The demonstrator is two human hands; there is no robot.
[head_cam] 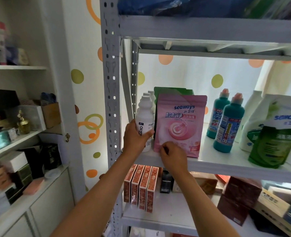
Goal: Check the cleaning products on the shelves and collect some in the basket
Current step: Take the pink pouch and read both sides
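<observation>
Four orange boxes [140, 188] are standing upright under the products; a gold bell [23, 123] is sitting in the left cabinet [59, 103].

White bottle [144, 124] stands left of pouch [180, 125].

Gap btwn pink pouch [180, 124] & teal bottles [226, 124]; white bottle [145, 120] crowds pouch's left.

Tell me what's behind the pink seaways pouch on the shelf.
A green pouch stands behind the pink seaways pouch; only its top edge shows. The rest, and anything further back, is covered.
</observation>
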